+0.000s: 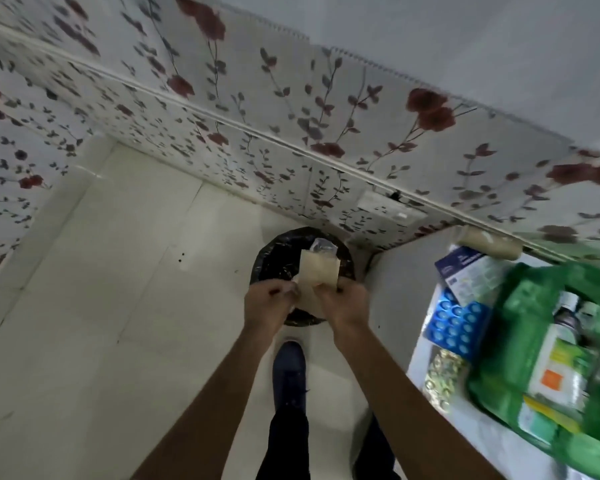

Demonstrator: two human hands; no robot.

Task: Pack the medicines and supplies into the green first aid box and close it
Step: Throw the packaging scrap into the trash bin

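- A pale paper packet (317, 276) is pinched between left hand (269, 303) and right hand (343, 301), both closed on it.
- A black-lined bin (274, 263) is seen beneath.
- The green first aid box (520, 306) is seen at 3 o'clock.

A room in a home

Floral wallpaper (222, 109) with red flowers covers the walls above a pale tiled floor (101, 271); a bin lined with a black bag (274, 261) stands in the corner beside a white counter (395, 306).

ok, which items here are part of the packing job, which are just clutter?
Job: green box, open, bottles inside; blue blister pack; capsule strip; white leaflet box; tan roll.

Not job: black-lined bin; wall socket. Packet, held by both hands over bin: unclear.
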